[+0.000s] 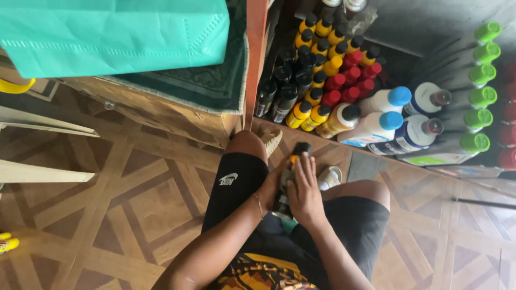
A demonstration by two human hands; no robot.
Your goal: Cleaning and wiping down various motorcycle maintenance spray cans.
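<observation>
Between our knees, above the patterned floor (134, 204), we hold a dark bottle (293, 164) with a yellow band. Our right hand (305, 193) lies flat over it, fingers extended forward; our left hand (274, 188) cups its side, wrist bent. Rows of capped bottles (328, 70) fill the shelf (430, 21) ahead.

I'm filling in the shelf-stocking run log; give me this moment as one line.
posture: crouched at low shelf | both hands: left hand, right hand on dark bottle between knees | nearby: yellow, red, black bottles
</observation>
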